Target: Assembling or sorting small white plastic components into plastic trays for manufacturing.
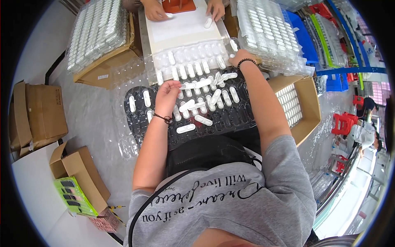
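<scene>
My left hand (pixel 166 95) pinches a small white oblong piece (pixel 187 86) over a clear blister tray (pixel 140 117) that lies on a dark surface. Several loose white pieces (pixel 193 106) lie scattered on that tray, some seated in pockets. My right hand (pixel 240 57) reaches further out and rests at the right end of a second tray (pixel 161 62) filled with rows of white pieces; its fingers are hidden, so I cannot tell what it holds. Both wrists wear dark bands.
Across the table another person's two hands (pixel 155 11) work on a white sheet beside an orange fixture (pixel 177 5). Stacks of filled trays (pixel 96 29) stand back left and back right (pixel 267 29). Cardboard boxes (pixel 41 113) sit left, an open box (pixel 306 105) right.
</scene>
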The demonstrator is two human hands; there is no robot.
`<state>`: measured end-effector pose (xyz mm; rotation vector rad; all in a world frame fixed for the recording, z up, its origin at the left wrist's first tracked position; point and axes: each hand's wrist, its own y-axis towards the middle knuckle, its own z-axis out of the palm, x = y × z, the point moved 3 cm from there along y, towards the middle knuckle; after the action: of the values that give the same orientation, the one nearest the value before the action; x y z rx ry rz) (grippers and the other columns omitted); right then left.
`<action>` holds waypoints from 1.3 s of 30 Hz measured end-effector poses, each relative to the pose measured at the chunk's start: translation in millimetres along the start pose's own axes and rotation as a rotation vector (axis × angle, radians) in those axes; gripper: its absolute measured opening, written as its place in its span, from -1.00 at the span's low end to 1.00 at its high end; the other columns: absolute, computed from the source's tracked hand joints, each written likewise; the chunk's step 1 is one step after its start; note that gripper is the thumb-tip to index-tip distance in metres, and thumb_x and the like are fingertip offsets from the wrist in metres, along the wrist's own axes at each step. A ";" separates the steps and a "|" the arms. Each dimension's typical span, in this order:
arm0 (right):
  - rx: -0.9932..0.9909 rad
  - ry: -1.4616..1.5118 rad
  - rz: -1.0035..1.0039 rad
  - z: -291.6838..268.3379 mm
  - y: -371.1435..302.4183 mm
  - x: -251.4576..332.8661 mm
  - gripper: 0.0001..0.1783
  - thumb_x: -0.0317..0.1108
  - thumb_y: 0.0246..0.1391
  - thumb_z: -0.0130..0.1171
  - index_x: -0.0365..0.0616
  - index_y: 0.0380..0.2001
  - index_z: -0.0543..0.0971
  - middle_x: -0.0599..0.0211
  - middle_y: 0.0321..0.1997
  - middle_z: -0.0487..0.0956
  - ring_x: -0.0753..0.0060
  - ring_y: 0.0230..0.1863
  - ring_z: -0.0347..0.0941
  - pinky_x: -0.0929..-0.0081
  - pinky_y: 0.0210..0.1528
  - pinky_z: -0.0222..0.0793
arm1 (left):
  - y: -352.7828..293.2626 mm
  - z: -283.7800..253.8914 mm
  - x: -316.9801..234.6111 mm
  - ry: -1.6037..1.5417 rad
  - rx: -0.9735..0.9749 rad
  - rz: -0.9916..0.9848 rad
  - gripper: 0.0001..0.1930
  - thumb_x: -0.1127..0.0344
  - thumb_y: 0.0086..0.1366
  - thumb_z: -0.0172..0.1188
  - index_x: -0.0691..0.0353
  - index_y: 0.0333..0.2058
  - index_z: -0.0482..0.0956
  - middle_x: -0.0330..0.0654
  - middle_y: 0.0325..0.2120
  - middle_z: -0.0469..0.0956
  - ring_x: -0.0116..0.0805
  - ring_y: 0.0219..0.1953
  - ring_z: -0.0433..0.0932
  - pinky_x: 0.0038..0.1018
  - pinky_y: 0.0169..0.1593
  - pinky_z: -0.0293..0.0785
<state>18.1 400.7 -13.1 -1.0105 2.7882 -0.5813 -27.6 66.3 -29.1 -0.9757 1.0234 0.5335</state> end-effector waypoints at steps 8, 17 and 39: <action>0.506 1.270 -0.218 3.9 -47.5 23.5 -0.65 -0.12 -0.03 0.24 -0.18 -0.31 0.53 0.43 -0.58 0.42 0.61 -0.66 0.25 0.58 -0.68 0.11 | -9.1 9.1 -2.5 0.048 0.150 0.087 -0.76 0.44 0.29 0.04 0.27 -0.06 0.43 -0.23 -0.20 0.53 -0.49 -0.22 0.50 -0.59 -0.15 0.42; 1.052 1.617 -0.198 38.1 -159.5 109.0 -0.68 -0.12 0.22 -0.02 -0.19 -0.23 0.46 0.40 -0.41 0.44 0.74 -0.72 0.07 0.78 -0.71 -0.12 | -9.6 6.1 -0.5 -0.188 0.331 0.058 -0.71 0.36 0.34 0.03 0.21 0.02 0.38 -0.17 -0.08 0.50 -0.43 -0.22 0.54 -0.55 -0.31 0.52; 0.134 1.137 -0.577 52.5 -149.5 94.0 -0.81 -0.44 -0.04 0.28 -0.23 -0.30 0.61 0.38 -0.31 0.59 0.55 -0.28 0.49 0.65 -0.28 0.35 | -1.4 8.3 2.5 -0.165 0.266 -0.020 -0.66 0.51 0.32 -0.03 0.31 0.08 0.34 -0.12 -0.21 0.52 -0.36 -0.18 0.57 -0.53 -0.04 0.53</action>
<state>46.7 219.1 -0.8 -1.9155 3.1228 -1.8915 -21.6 72.7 -29.2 -0.6942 0.9085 0.4402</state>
